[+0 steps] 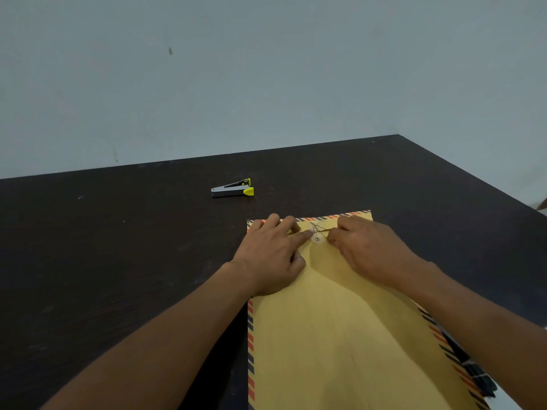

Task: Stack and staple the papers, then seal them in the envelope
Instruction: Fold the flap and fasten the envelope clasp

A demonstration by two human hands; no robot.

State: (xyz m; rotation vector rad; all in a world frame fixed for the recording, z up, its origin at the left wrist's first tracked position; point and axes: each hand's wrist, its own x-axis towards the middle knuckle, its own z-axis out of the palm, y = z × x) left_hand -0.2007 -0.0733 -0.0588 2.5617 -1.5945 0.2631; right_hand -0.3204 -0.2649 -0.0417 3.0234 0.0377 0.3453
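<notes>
A large yellow-brown envelope (pixel 331 335) with red and dark striped edges lies flat on the dark table (pixel 118 261), its flap folded down at the far end. My left hand (pixel 270 257) rests flat on the flap, the index finger pressing beside the round white string button (pixel 317 238). My right hand (pixel 370 250) lies on the flap's right side, its fingertips pinching the thin closure string (pixel 321 227) near the button. The papers are not visible. A silver stapler (pixel 232 189) with yellow ends lies on the table beyond the envelope, to the left.
The table's far edge meets a pale grey-blue wall (pixel 266 69). Its right edge runs diagonally down the right side of the view. A dark striped object (pixel 470 371) pokes out from under the envelope's right edge.
</notes>
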